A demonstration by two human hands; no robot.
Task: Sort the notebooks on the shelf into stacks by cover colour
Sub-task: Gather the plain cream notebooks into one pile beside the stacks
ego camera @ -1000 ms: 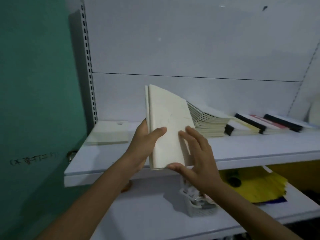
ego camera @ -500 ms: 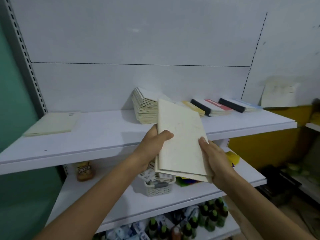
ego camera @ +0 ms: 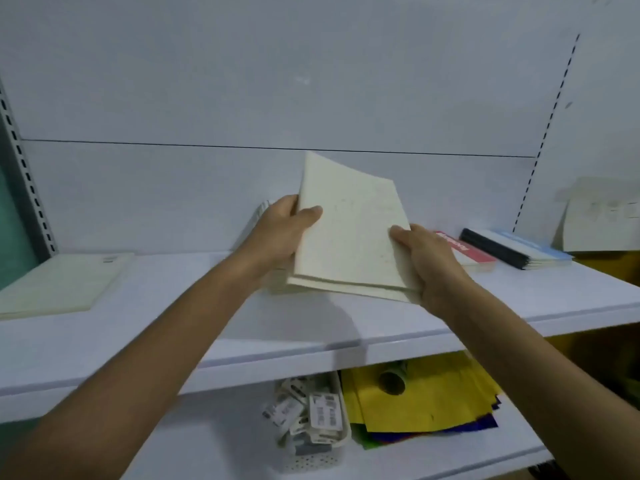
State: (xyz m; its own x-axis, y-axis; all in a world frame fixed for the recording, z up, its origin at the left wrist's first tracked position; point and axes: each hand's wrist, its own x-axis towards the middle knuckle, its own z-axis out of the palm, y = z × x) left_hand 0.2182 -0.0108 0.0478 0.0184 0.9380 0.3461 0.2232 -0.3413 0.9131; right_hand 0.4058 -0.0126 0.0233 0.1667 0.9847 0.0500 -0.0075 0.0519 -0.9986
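I hold a few cream notebooks above the white shelf, tilted with the far edge up. My left hand grips their left edge, thumb on the top cover. My right hand grips the lower right corner. Behind my left hand, a slanted pile of cream notebooks is mostly hidden. A cream notebook lies flat at the shelf's left end. To the right lie a red-covered stack and a blue-covered stack with black spines.
A pale sheet leans against the back wall at far right. On the lower shelf stand a white basket of tags and yellow and blue paper sheets with a roll on them. A slotted upright borders the left.
The notebooks in my hands tipped from upright to lying slanted, then rose from below the shelf edge to over the shelf. My view swung right, away from the green wall.
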